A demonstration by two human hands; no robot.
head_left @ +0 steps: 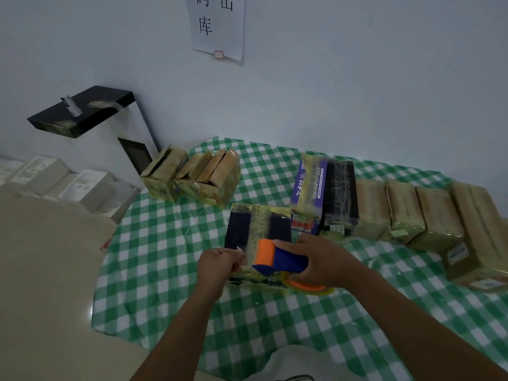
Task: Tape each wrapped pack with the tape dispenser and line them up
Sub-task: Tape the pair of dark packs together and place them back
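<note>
On the green checked cloth (154, 270), the right hand (321, 259) grips the tape dispenser (277, 259) over a dark pack (258, 224) whose near edge the left hand (217, 266) pinches. Beyond, taped packs (398, 213) stand in a row at right, and three more packs (192, 177) sit at far left.

Green checked cloth (165, 270), black shelf (82, 111), paper sign (217, 26) on wall.
</note>
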